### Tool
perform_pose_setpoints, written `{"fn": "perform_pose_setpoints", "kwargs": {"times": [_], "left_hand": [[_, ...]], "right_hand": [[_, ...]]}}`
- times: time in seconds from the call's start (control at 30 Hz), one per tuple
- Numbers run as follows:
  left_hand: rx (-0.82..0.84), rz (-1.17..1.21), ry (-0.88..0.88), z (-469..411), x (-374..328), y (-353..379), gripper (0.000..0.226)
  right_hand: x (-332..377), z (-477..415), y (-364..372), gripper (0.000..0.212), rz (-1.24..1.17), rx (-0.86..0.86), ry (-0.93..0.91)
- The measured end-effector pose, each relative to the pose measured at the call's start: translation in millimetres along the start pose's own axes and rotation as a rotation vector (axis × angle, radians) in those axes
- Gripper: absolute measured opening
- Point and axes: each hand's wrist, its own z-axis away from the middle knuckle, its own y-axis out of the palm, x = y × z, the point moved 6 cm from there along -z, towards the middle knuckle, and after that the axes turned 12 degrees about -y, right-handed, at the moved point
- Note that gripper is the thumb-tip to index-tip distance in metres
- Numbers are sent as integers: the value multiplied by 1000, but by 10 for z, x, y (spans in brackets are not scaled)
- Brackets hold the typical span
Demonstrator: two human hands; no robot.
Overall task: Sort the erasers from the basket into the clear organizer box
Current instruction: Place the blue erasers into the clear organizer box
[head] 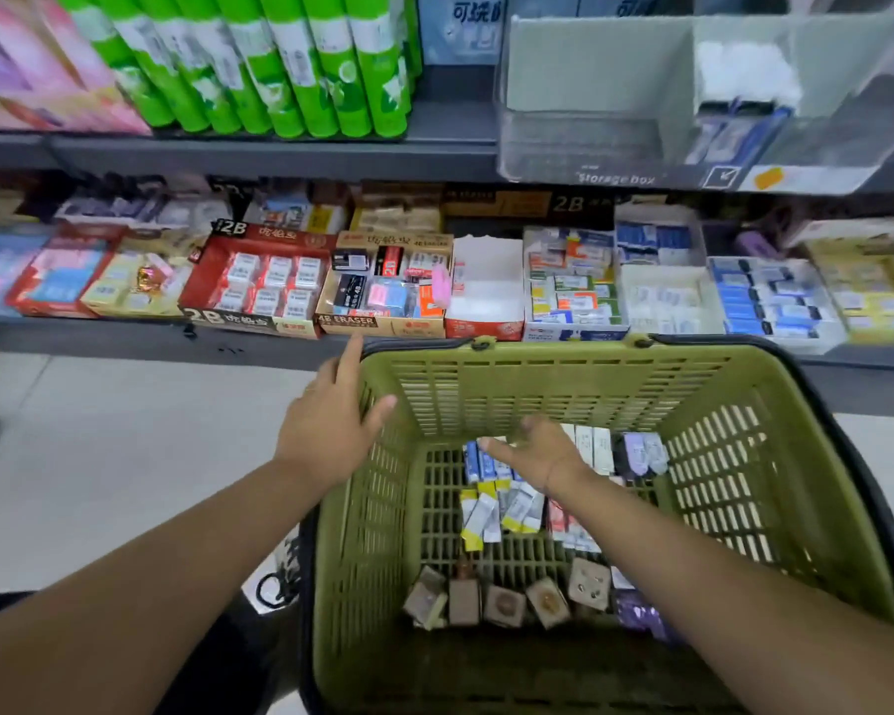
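Note:
A green plastic basket stands in front of me, with several wrapped erasers scattered on its floor. My left hand rests on the basket's left rim with straight fingers. My right hand reaches down inside the basket, fingers spread just above the blue and white erasers, holding nothing. The clear organizer box, labelled "Storage box", sits on the upper shelf at the right; blue and white erasers lie in one of its compartments.
Green tubes fill the upper shelf at left. The lower shelf carries open display boxes of erasers. A pale tiled floor lies left of the basket. Brown square packs lie at the basket's near end.

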Motion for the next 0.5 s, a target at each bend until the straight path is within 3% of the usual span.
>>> {"fn": "perform_pose_setpoints", "kwargs": {"times": [0.1, 0.23, 0.5], "left_hand": [[-38, 147, -80, -28, 111, 84, 73], [-84, 174, -77, -21, 136, 123, 69], [-118, 144, -86, -24, 135, 114, 67]], "right_hand": [[-154, -223, 352, 83, 27, -114, 109], [-294, -358, 630, 95, 177, -183, 248], [-428, -487, 801, 94, 427, -333, 420]]}}
